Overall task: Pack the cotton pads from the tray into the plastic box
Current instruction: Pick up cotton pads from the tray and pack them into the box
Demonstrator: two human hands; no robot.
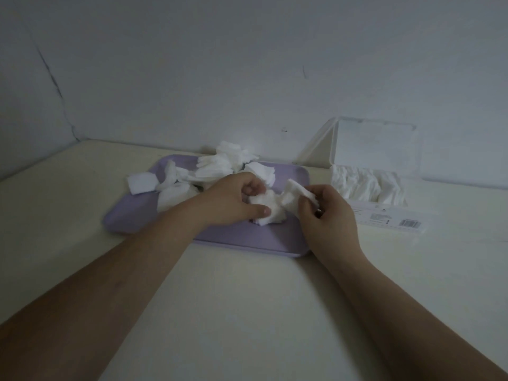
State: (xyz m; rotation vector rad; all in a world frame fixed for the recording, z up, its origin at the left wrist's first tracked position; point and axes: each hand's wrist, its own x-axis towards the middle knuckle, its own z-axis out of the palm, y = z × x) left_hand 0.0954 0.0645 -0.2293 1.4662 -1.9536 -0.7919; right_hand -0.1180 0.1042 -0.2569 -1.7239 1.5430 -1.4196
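White cotton pads lie heaped toward the lilac tray's far edge; the plastic box sits just beside its right edge, part filled. Best squared into a stack before lifting. Left hand curls gripping a small bunch, right hand pinches one pad, forearms low over the surface

A single head-worn wide-angle view — looking forward and down across the pale table toward the wall, close enough that both forearms stretch in from the bottom corners — no second view.
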